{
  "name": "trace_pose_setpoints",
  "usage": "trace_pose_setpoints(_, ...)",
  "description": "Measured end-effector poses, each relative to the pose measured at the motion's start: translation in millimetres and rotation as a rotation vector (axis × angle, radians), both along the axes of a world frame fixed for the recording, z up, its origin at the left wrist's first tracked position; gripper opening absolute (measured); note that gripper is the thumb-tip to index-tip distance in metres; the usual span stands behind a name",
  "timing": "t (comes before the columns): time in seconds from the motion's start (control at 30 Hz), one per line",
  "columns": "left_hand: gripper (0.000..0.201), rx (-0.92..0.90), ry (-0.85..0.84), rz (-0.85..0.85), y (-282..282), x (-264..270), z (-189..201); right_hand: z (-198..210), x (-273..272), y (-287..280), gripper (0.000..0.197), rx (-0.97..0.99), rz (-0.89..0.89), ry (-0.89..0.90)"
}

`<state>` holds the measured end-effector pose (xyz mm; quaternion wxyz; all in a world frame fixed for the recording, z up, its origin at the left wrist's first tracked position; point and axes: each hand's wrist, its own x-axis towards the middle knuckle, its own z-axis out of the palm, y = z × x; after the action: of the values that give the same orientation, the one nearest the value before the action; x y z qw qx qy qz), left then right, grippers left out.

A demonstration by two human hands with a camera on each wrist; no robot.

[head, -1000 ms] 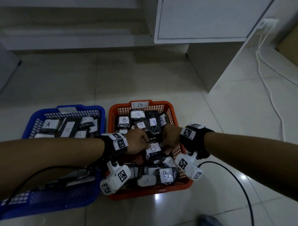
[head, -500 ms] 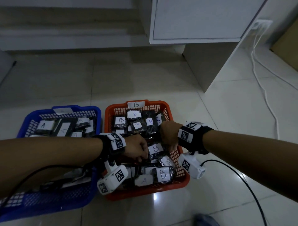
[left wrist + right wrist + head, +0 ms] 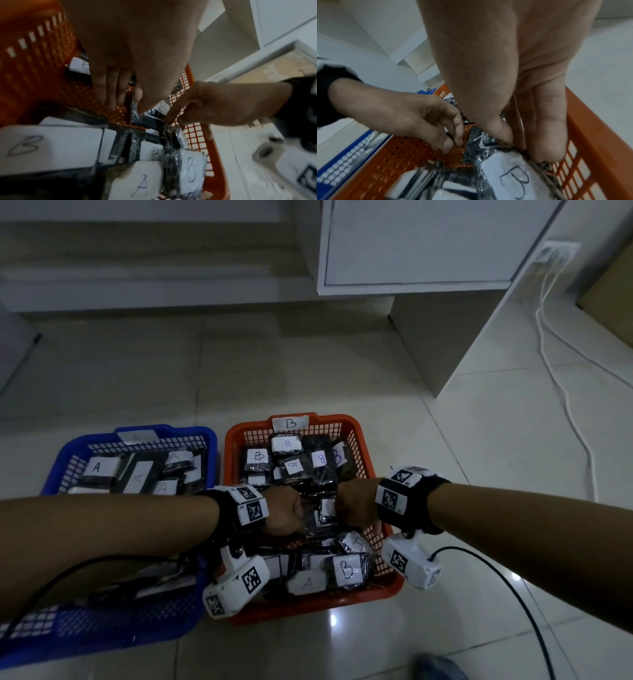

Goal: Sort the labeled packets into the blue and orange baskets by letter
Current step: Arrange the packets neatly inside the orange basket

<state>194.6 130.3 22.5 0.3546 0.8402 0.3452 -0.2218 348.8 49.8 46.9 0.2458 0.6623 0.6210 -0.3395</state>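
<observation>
The orange basket [image 3: 346, 422] carries a B tag, and the blue basket [image 3: 144, 433] to its left holds several A packets. Both hands are down in the middle of the orange basket. My right hand [image 3: 349, 508] pinches the top edge of a black clear-wrapped B packet [image 3: 513, 180] between thumb and fingers. My left hand [image 3: 291, 515] meets the same B packet [image 3: 327, 510] from the left. Its thumb and index tips close on the packet's edge, and its other fingers [image 3: 111, 97] touch the basket floor. An A packet [image 3: 306, 583] lies among B packets at the near end.
A white cabinet [image 3: 421, 244] stands on a pedestal behind the baskets. White cables [image 3: 561, 392] run over the floor tiles on the right, and black wrist cables trail near the baskets. Something blue [image 3: 438, 666] shows at the bottom edge.
The B packet has tipped up on edge between the hands, so its label looks narrower. My left hand, drawn slightly away half a second ago, is back against it.
</observation>
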Motion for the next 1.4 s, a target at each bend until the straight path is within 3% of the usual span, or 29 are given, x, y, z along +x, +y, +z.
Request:
trace_pose_setpoints(0.1,0.013,-0.107,-0.02,-0.001,0,-1,-1,-2,-1,-1,0.024,0.019,0.006,-0.034)
trace_pose_setpoints(0.2,0.018,-0.093,-0.042,-0.033,2,-1,2,-4,4,-2,0.023,0.069,-0.127,0.004)
trace_pose_setpoints(0.33,0.019,-0.03,-0.021,-0.097,4,-4,4,1,7,1,0.019,-0.168,-0.221,0.174)
trace_pose_setpoints(0.47,0.016,-0.065,-0.002,-0.079,5,-8,0,9,11,2,0.024,-0.243,-0.163,0.262)
trace_pose_setpoints(0.57,0.017,-0.105,0.001,-0.075,4,-9,0,12,18,5,0.017,-0.174,-0.188,0.31)
trace_pose_setpoints(0.63,0.018,-0.11,-0.007,-0.069,4,-10,0,18,24,9,0.019,-0.007,-0.196,0.339)
trace_pose_setpoints(0.73,0.018,-0.113,-0.004,-0.065,4,-10,0,23,33,15,0.022,0.241,-0.193,0.288)
trace_pose_setpoints(0.97,0.02,-0.117,-0.008,-0.075,1,-9,-1,13,23,5,0.012,0.497,-0.093,0.173)
trace_pose_setpoints(1.03,0.02,-0.115,-0.016,-0.071,1,-9,-1,12,19,0,0.016,0.496,-0.021,0.076)
trace_pose_setpoints(1.17,0.019,-0.129,-0.012,-0.059,3,-9,1,6,14,-9,0.054,0.376,0.234,-0.244)
trace_pose_setpoints(1.4,0.022,-0.146,-0.016,-0.063,4,-13,-1,1,17,-11,0.046,0.386,0.207,-0.146)
